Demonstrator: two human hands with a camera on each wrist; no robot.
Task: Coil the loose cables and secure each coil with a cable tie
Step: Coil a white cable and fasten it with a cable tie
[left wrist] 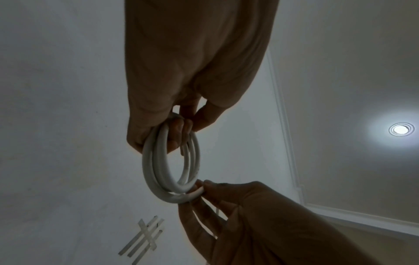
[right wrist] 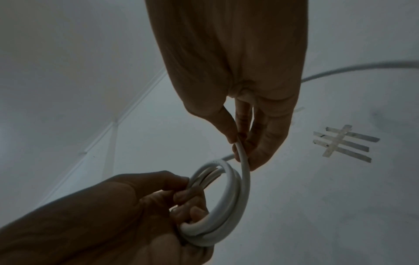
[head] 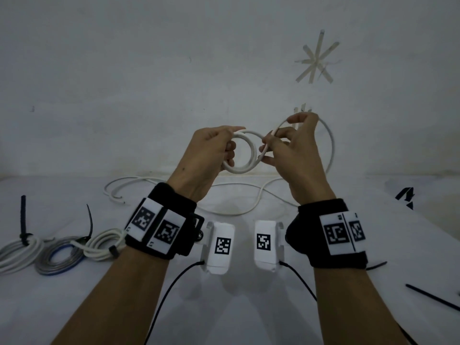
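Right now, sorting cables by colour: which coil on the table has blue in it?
The middle coil, grey and blue; both neighbours are white.

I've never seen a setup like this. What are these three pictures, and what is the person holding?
No machine here: these are a person's bare hands. The wide picture comes from a camera on the head; the other two come from cameras strapped to each wrist, looking along the fingers. The black wristbands with square patterned tags carry those cameras. The left hand grips a small coil of round white cable; the right hand pinches that cable's loose run beside it. On the white table lie three tied cable bundles at the left and loose black ties at the right.
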